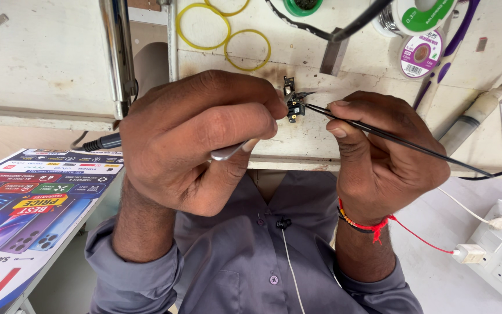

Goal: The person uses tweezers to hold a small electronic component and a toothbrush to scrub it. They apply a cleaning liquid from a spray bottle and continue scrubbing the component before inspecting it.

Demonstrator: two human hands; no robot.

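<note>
Rubber bands (pixel 247 50) and solder spools (pixel 420 53) crowd bench (pixel 297 139) beyond hands

Even, bright, diffuse light is seen throughout; only soft shadows are cast beneath the hands onto the pale worktop (pixel 59 70). A glare streak is shown on the metal post (pixel 118 52). Focus is sharp centrally, with edges slightly stretched.
</note>
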